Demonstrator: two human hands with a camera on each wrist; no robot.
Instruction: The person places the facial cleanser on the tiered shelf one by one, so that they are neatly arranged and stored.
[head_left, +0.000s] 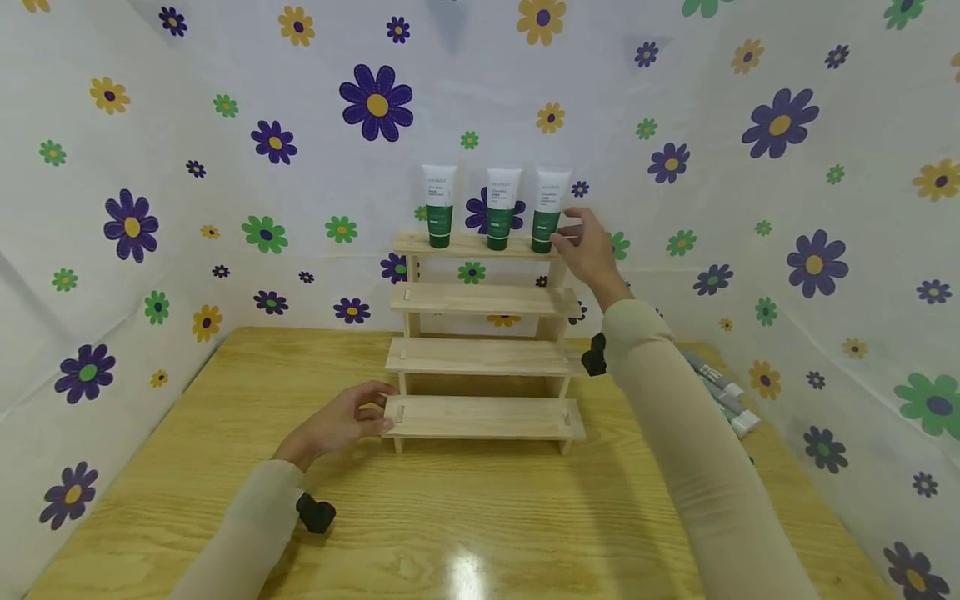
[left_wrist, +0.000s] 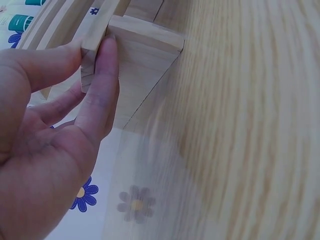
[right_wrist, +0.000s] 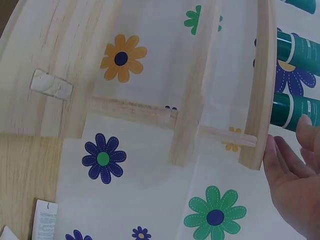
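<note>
The step in hand looks like lining up tubes along the rack's top shelf (head_left: 468, 244), in the upper middle of the frame, where the left tube (head_left: 439, 208), middle tube (head_left: 501, 208) and right tube (head_left: 550, 208) stand upright and apart. The right hand (head_left: 592, 252) has its thumb and fingers slightly parted beside the right tube's base and the shelf end; whether it grips the tube or only touches it, I cannot tell. The left hand (head_left: 337, 425) pinches the bottom shelf (head_left: 480, 417) at its left end, probably steadying the rack. The next move likely calls for a clean release without tipping the tube, then reaching to the spare tubes (head_left: 712, 374) on the bench (head_left: 360, 517), right of frame.
</note>
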